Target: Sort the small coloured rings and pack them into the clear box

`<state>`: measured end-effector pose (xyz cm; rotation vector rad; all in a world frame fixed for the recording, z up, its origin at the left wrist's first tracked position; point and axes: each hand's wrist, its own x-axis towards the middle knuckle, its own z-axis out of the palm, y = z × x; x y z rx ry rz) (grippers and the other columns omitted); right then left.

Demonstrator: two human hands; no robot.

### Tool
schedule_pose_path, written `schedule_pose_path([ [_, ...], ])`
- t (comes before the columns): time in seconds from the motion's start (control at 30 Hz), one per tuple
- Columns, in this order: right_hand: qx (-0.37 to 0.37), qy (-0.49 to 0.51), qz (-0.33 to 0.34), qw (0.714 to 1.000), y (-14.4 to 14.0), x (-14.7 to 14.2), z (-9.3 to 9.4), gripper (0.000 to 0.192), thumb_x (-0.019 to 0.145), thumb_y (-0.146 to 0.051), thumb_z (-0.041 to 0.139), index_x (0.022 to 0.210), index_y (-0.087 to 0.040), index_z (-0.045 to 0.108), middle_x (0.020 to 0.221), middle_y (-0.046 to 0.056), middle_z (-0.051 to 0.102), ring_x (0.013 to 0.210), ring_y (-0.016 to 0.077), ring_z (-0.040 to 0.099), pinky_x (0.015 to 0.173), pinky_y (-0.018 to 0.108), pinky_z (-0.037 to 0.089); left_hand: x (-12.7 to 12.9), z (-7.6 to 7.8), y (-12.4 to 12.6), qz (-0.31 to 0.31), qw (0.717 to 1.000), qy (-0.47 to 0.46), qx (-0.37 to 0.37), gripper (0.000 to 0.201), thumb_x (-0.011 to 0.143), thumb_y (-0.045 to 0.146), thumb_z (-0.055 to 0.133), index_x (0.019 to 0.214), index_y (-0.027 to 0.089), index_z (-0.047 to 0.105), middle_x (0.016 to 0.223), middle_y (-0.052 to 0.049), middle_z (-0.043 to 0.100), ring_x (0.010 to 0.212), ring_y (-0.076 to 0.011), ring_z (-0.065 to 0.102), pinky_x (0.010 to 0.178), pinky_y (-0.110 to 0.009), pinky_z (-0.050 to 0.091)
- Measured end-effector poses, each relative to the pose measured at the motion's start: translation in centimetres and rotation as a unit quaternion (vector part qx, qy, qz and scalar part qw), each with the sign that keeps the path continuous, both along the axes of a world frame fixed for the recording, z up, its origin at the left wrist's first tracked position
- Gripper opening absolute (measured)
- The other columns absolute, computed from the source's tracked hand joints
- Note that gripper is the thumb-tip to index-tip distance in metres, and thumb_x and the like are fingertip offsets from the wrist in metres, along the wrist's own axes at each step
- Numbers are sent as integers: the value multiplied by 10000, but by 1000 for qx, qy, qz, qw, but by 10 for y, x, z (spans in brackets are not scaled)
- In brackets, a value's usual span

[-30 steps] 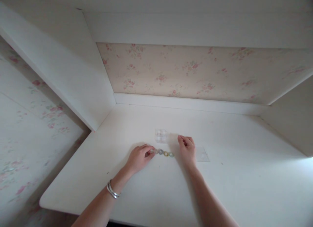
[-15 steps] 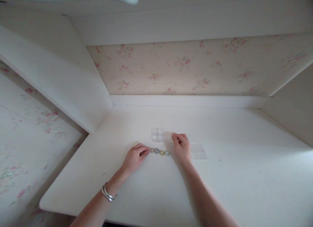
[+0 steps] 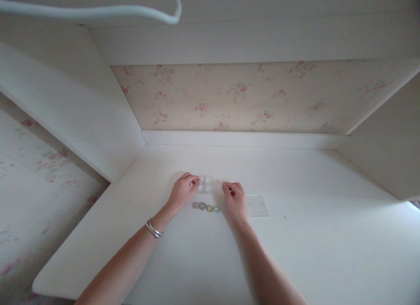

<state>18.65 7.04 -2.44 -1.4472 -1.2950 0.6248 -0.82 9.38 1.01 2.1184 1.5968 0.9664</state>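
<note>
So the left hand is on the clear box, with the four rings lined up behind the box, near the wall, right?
Not quite. The left hand does touch the box, but the rings lie in front of it, nearer the person, as the head view shows.

White desk (image 3: 311,252), floral wallpaper (image 3: 236,95), white cord (image 3: 98,11) overhead.

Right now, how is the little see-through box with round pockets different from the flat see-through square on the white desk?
The little clear box with round pockets stands taller, while the flat clear square lies thin on the white desk. The box sits between both hands, the left hand touching it; the square lies untouched beside the right hand. Both are see-through plastic.
</note>
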Motion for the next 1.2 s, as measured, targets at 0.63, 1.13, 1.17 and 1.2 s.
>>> schedule_pose_path([
  [0.63, -4, -5, 5, 1000, 1, 2, -4, 342, 822, -455, 487, 822, -184, 694, 801, 40, 586, 607, 129, 501, 614, 280, 418, -57, -19, -38, 70, 986, -95, -119, 338, 832, 437, 479, 956, 187, 669, 956, -33, 692, 848, -170, 620, 786, -287, 476],
  [1.13, 54, -292, 176, 939, -44, -33, 13, 295, 908, -386, 410, 874, -255, 672, 842, 37, 581, 763, 165, 532, 702, 298, 409, -62, -19, -49, 18, 979, -146, -144, 321, 848, 403, 454, 941, 191, 676, 885, -19, 705, 762, -150, 623, 713, -260, 477],
  [1.17, 59, -330, 192, 922, -47, -38, 18, 285, 913, -366, 407, 888, -264, 671, 849, 39, 582, 784, 170, 529, 720, 304, 399, -62, -20, -49, 15, 980, -140, -144, 323, 850, 404, 451, 942, 193, 677, 874, -18, 705, 750, -149, 622, 706, -259, 478],
  [1.2, 63, -362, 202, 908, -50, -43, 23, 274, 916, -347, 406, 913, -272, 669, 860, 42, 582, 796, 174, 525, 726, 307, 389, -61, -20, -49, 12, 980, -134, -145, 326, 851, 406, 448, 943, 194, 677, 862, -16, 705, 736, -148, 620, 695, -256, 477],
])
